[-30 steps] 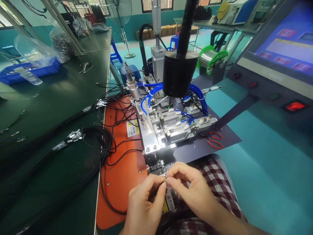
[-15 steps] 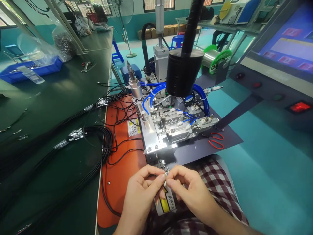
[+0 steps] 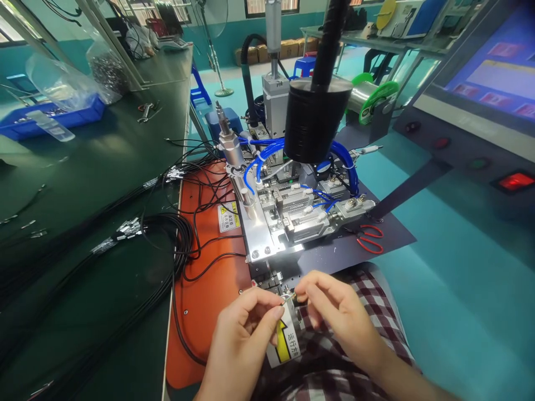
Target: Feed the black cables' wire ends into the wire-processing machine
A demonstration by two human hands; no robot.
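My left hand (image 3: 246, 328) is closed in a pinch on what looks like the end of a thin cable (image 3: 285, 302), of which only a short tip shows. Just to its right, the thumb and fingertips of my right hand (image 3: 334, 303) pinch a tiny brass-coloured metal piece (image 3: 293, 297). A narrow gap separates the two hands, and whether the pieces join there is too small to tell. Below the fingers is a white and yellow label (image 3: 284, 345) on the machine's front. The bench machine (image 3: 288, 217), with metal slides and blue air tubes, stands just beyond both hands.
Black cables (image 3: 184, 239) lie coiled across the dark green table (image 3: 125, 150) and orange board (image 3: 213, 284) to the left. Red-handled scissors (image 3: 370, 239) lie right of the machine. A black lamp-like cylinder (image 3: 315, 122) hangs above it. A control screen (image 3: 493, 83) stands at right.
My right hand has moved slightly right and up, away from the left fingertips, with the small metal piece now showing in its pinch. My left hand stays nearly in place.
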